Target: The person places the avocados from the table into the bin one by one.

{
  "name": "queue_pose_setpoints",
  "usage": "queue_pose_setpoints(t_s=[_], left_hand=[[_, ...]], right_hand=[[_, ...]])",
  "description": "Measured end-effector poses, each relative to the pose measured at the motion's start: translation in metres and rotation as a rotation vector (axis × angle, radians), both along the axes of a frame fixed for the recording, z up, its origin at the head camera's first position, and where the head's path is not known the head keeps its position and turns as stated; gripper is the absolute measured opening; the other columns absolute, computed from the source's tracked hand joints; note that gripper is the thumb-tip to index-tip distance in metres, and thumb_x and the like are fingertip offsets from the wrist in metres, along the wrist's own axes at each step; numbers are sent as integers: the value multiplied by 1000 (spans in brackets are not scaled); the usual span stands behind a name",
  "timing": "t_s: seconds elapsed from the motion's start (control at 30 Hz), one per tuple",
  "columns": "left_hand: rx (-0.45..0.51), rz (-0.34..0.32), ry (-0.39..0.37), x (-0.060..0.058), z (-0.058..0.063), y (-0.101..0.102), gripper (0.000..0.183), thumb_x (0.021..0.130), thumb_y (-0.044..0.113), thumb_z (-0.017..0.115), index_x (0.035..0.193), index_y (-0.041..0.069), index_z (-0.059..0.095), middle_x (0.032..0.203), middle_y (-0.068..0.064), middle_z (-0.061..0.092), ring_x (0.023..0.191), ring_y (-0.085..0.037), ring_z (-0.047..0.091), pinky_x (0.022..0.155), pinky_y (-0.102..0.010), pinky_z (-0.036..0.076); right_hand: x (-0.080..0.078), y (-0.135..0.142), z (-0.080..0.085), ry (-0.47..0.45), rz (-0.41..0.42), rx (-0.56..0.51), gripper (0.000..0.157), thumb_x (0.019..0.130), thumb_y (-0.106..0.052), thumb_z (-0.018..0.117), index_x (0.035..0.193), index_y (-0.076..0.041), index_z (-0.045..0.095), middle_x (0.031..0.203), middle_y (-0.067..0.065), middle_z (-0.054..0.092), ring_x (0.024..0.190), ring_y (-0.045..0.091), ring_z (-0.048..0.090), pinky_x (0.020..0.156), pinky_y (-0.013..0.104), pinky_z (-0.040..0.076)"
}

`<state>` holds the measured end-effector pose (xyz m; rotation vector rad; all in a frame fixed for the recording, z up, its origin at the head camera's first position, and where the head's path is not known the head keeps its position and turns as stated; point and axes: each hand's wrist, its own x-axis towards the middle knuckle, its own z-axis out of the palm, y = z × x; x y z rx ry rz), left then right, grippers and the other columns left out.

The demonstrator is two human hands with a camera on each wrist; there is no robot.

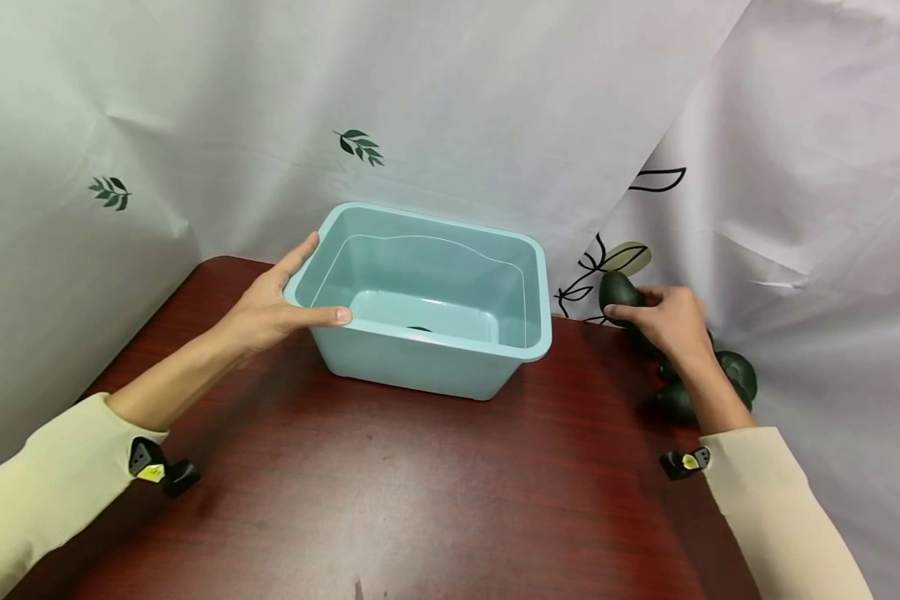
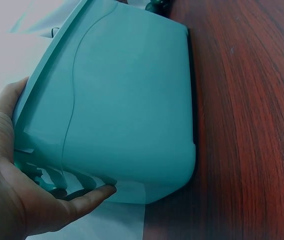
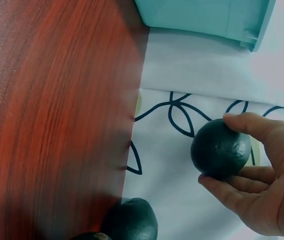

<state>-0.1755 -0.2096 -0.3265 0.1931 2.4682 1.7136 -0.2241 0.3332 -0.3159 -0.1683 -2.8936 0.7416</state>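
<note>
A light blue plastic tub (image 1: 420, 362) stands on the table near the back. My left hand (image 1: 270, 312) grips its left end, the thumb lying over the front rim and the fingers along the end wall. In the left wrist view that hand (image 2: 26, 185) spans the tub's end (image 2: 126, 100). To the right of the tub, my right hand (image 1: 667, 317) pinches a dark green avocado (image 1: 618, 293) between thumb and fingers, held above the table. The right wrist view shows the avocado (image 3: 221, 149) at the fingertips. More avocados (image 1: 737, 371) lie below the right wrist, partly hidden by the arm.
The reddish-brown wooden table (image 1: 405, 492) stretches toward me in front of the tub. A white cloth (image 1: 495, 108) with leaf prints hangs behind the table and along its sides. A small dark mark shows on the tub's floor.
</note>
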Motion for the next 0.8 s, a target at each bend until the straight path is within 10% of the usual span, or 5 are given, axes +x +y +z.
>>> queue_pose_setpoints(t_s=[0.8], left_hand=[[25, 4, -14, 0, -1, 2, 118, 84, 28, 89, 163, 52, 5, 173, 14, 18, 145, -27, 42, 119, -49, 36]], right_hand=[[-3, -16, 31, 59, 70, 0, 89, 77, -68, 82, 142, -9, 65, 130, 20, 72, 115, 34, 65, 90, 45, 50]])
